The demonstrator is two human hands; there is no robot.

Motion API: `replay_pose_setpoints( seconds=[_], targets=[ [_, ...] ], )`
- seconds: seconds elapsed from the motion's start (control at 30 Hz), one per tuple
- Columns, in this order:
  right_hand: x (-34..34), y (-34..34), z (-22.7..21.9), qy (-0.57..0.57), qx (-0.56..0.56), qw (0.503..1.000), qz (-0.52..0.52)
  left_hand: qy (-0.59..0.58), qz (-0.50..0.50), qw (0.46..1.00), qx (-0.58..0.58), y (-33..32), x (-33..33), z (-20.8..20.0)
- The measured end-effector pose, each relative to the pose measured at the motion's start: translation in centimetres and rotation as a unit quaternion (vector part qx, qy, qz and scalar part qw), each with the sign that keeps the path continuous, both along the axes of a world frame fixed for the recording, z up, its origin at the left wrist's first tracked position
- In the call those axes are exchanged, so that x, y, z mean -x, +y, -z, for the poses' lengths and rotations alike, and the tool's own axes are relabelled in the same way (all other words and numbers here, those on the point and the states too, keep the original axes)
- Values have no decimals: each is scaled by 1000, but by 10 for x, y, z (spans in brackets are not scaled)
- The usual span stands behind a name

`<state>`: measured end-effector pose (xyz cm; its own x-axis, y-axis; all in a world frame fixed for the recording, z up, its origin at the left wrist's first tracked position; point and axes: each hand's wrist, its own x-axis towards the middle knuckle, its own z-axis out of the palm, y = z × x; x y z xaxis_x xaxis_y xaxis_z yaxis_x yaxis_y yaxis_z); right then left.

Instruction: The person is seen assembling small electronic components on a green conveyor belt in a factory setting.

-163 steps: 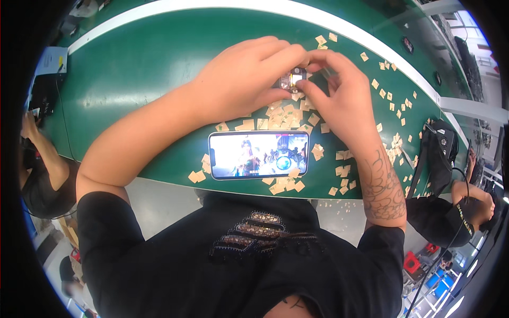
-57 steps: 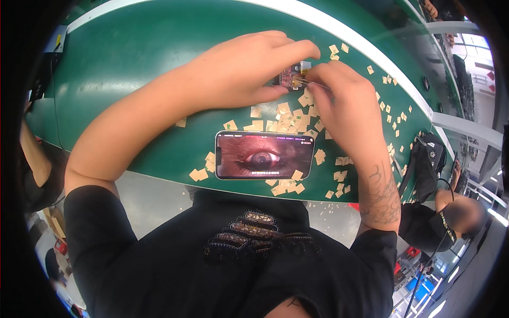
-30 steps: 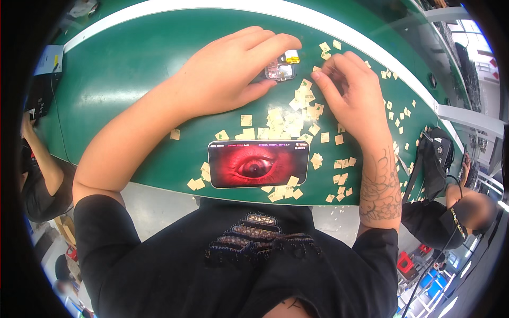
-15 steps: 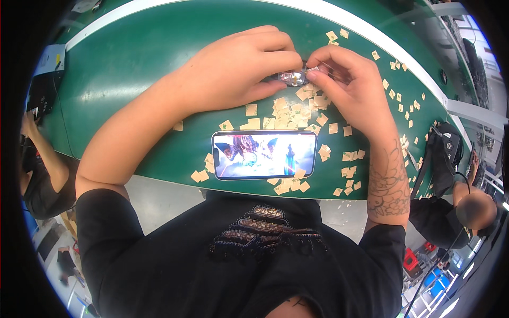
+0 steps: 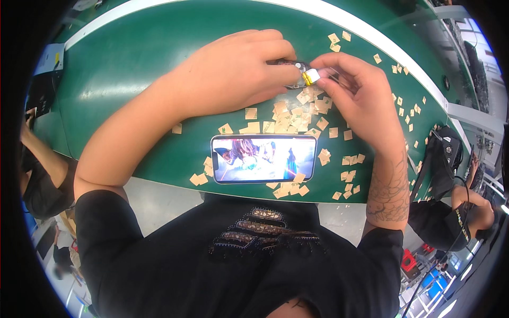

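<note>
The fingertips of the left hand [image 5: 238,69] are pinching a small dark part [image 5: 293,71] just above the green belt [image 5: 132,63], while the right hand [image 5: 360,95] is closing its thumb and forefinger on the yellow-and-white tab [image 5: 310,77] at the part's end. Judging by the heap of tan paper squares [image 5: 289,119] under both hands, many peelings are done; this 1 is midway. A phone [image 5: 263,158] is lying near the belt's front edge, leaving open belt mostly to the left.

Phone [image 5: 263,158] lies on the belt [image 5: 132,69] (near edge), paper squares [image 5: 286,119] behind it
</note>
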<state>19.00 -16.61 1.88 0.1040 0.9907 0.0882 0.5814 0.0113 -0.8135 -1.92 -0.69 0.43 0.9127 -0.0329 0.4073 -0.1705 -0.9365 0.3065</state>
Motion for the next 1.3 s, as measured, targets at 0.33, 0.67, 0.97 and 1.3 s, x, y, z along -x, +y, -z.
replay_pose_setpoints(
  seconds=[0.33, 0.67, 0.97, 1.3],
  targets=[
    [26, 2, -12, -153, -35, 987, 25, -12, 7, 1000, 12, 3, -4, 3],
    [31, -1, 0, -97, -48, 993, 50, 15, -18, 992, 122, 3, -1, 0],
    [33, -2, 1, -74, -18, 994, 82, 12, -25, 992, 127, 2, 1, 2],
    [28, 4, 15, -32, -60, 995, 79, -14, -16, 993, 118, 3, -4, 0]
  ],
)
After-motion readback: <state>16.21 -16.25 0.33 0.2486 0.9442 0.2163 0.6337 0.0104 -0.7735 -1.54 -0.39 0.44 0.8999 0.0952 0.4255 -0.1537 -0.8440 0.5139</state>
